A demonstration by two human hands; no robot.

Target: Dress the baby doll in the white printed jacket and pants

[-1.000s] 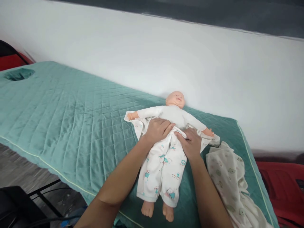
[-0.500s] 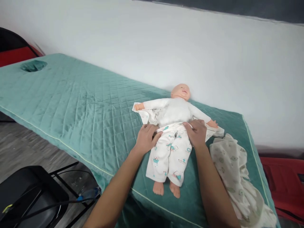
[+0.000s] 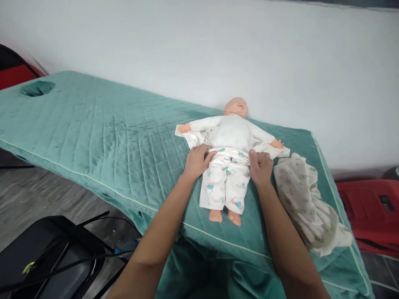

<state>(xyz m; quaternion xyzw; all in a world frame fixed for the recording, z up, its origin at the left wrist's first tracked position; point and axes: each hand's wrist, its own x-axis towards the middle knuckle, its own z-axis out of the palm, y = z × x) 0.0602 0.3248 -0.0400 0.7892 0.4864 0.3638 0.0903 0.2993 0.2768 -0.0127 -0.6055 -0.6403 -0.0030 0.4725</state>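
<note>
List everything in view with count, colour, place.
doll: one, white and pink, on bed
trousers: one, white, on doll
garment: one, white, beneath doll
cloth: one, whitish, right of doll
bed: one, green, against wall
wall: one, white, behind bed
strip: one, dark, top right
chair: one, black, lower left
cables: at least two, black, by chair
object: one, red-black, far left
item: one, red, far right
floor: one, grey, below bed
left hand: one, bare, at trousers
right hand: one, bare, at trousers
forearms: two, bare, lower middle
</note>
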